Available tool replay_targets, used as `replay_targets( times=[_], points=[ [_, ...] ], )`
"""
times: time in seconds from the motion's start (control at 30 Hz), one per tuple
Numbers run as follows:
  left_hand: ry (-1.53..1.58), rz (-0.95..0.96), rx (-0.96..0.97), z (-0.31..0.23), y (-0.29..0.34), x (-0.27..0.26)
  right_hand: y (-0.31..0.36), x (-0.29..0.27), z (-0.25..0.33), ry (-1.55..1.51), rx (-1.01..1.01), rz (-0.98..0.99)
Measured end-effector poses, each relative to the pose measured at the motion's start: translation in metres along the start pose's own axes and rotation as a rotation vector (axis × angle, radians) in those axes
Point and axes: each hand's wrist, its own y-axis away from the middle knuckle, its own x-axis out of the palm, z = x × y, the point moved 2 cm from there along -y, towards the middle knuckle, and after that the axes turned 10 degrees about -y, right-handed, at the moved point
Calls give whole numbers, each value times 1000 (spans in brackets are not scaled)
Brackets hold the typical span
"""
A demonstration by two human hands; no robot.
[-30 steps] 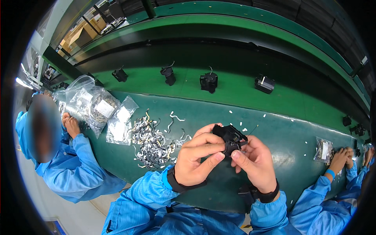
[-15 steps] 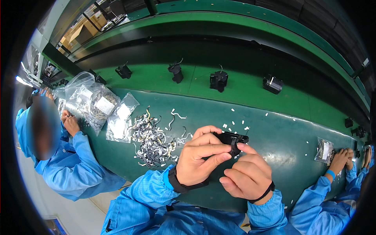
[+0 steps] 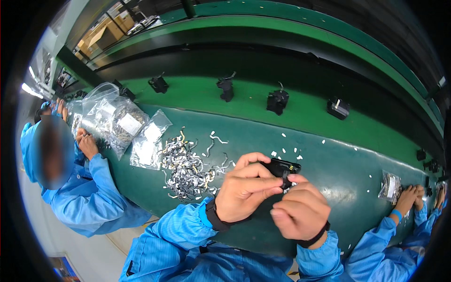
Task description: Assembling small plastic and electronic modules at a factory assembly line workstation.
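Note:
A small black plastic part (image 3: pixel 277 166), with a row of gold-coloured contacts at its right end, is held above the green table. Its kind is not clear. My left hand (image 3: pixel 246 192) pinches it between thumb and fingers, which cover its left side. The index fingertip of my right hand (image 3: pixel 304 210) presses against the part's lower right edge. The other right fingers are curled in, the thumb stands apart from the part, and nothing shows between them. Left of my hands lies a tangled pile of short wires with connectors (image 3: pixel 188 171).
Clear plastic bags (image 3: pixel 124 123) of wires lie left of the pile. Small white pieces (image 3: pixel 274 153) are scattered beyond my hands. Black assemblies (image 3: pixel 278 101) stand along the green strip (image 3: pixel 253 101) at the back. Co-workers in blue sit left (image 3: pixel 89 197) and right (image 3: pixel 383 244).
The held part has tilted, so its gold contacts show more. My right thumb has shifted slightly. The black assemblies have moved right relative to the table, and the whole view has shifted a little.

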Motion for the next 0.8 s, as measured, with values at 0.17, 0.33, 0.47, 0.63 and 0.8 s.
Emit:
replay_targets(
  times=[0.17,0.33,0.47,0.63,0.8],
  points=[
    [-26,-65,13,-11,0,2,20,-14,-10,-342,167,-448],
    [-143,-100,72,-7,8,2,7,3,-5,-408,761,-178],
    [-121,-92,69,-10,11,3,10,2,-12,-542,680,-181],
    [83,-134,-47,-16,9,-3,-11,-26,-9,-272,744,-158],
    [7,-122,-29,-12,8,-3,-68,-80,-72,520,537,31]
  ],
)
